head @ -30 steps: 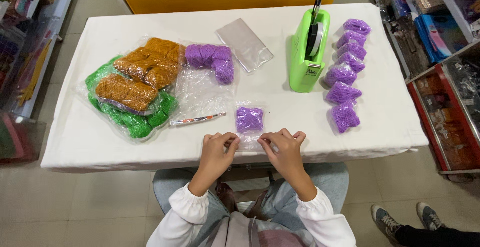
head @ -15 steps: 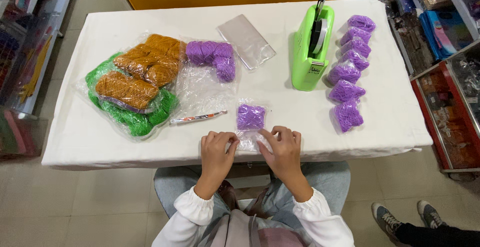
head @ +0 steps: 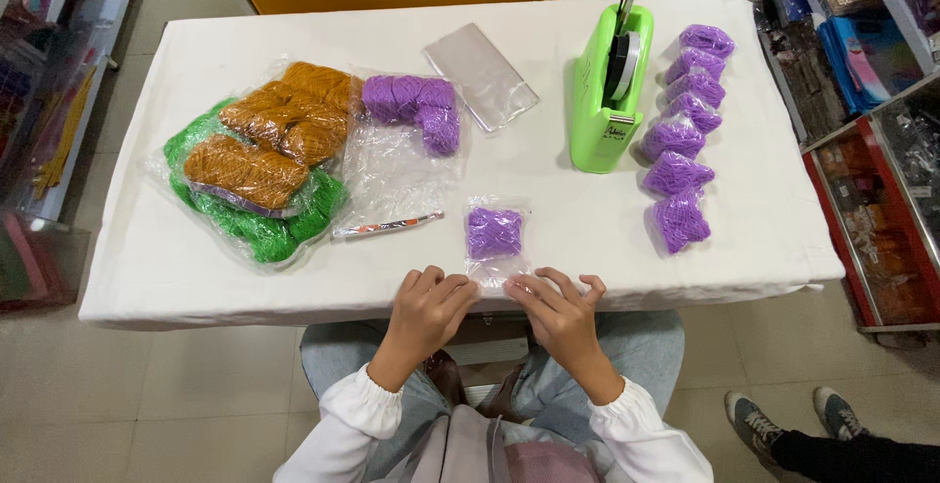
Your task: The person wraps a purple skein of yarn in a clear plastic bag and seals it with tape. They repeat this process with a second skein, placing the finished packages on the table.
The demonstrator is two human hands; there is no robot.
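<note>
The white table (head: 587, 238) carries one big bag of orange and green yarn (head: 259, 165), one green tape dispenser (head: 607, 92) and a column of six bagged purple skeins (head: 681, 136). One small clear bag (head: 494, 240) holding purple yarn lies at the near edge — long axis running away from the person, open cloth to either side. The left hand (head: 431, 309) and right hand (head: 553, 309), fingers curled, pinch its near end.
</note>
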